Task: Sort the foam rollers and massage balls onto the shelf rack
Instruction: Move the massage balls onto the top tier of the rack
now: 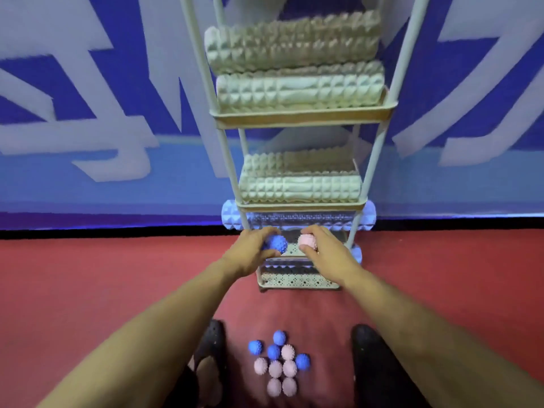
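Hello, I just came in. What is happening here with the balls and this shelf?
A person is sorting massage gear onto a shelf rack. The left hand holds a blue spiky ball and the right hand holds a pink spiky ball, both over the lowest tray. Pale foam rollers already lie on the two upper shelves. A cluster of blue and pink balls waits on the red floor between the person's feet.

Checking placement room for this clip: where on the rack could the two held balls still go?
Bottom perforated tray shows bare mesh under the left hand and right hand. Both upper shelves are crowded with foam rollers.
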A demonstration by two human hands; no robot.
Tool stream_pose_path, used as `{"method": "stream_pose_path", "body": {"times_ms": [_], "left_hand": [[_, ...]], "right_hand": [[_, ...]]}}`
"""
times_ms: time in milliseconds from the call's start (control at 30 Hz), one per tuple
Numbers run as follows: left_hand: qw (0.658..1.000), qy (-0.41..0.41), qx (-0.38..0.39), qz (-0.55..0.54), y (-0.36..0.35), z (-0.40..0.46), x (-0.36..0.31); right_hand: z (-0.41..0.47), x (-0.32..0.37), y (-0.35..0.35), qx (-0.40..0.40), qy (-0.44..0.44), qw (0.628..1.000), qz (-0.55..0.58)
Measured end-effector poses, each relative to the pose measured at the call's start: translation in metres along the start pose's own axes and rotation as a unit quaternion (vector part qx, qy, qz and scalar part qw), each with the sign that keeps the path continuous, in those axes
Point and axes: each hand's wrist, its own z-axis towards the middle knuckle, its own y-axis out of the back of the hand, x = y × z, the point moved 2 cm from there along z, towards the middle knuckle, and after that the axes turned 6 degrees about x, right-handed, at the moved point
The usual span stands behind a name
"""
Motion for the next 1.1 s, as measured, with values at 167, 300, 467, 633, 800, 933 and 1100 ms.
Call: {"method": "stream_pose_path", "body": {"times_ms": [167, 300, 467, 633, 800, 933, 1100], "left_hand": [[0.997, -0.046, -0.061, 0.032, 0.079, -0.027, -0.077], [0.990, -0.070, -0.113, 0.051, 0.138, -0.045, -0.128], [0.975, -0.112, -0.181, 0.066, 0.210, -0.054, -0.185], [0.933, -0.165, -0.301, 0.104, 0.280, -0.056, -0.234], [0.890, -0.199, -0.388, 0.135, 0.344, -0.039, -0.260], [0.891, -0.187, -0.386, 0.148, 0.374, -0.015, -0.271], [0.906, -0.153, -0.358, 0.168, 0.388, 0.014, -0.270]], "right_hand": [[-0.026, 0.068, 0.088, -0.068, 0.081, 0.994, -0.040], [-0.049, 0.115, 0.153, -0.120, 0.128, 0.982, -0.063], [-0.063, 0.175, 0.231, -0.185, 0.188, 0.958, -0.112], [-0.061, 0.238, 0.307, -0.286, 0.232, 0.920, -0.134], [-0.037, 0.272, 0.362, -0.363, 0.221, 0.893, -0.148], [-0.007, 0.280, 0.382, -0.361, 0.185, 0.904, -0.131], [0.029, 0.282, 0.386, -0.329, 0.161, 0.922, -0.124]]}}
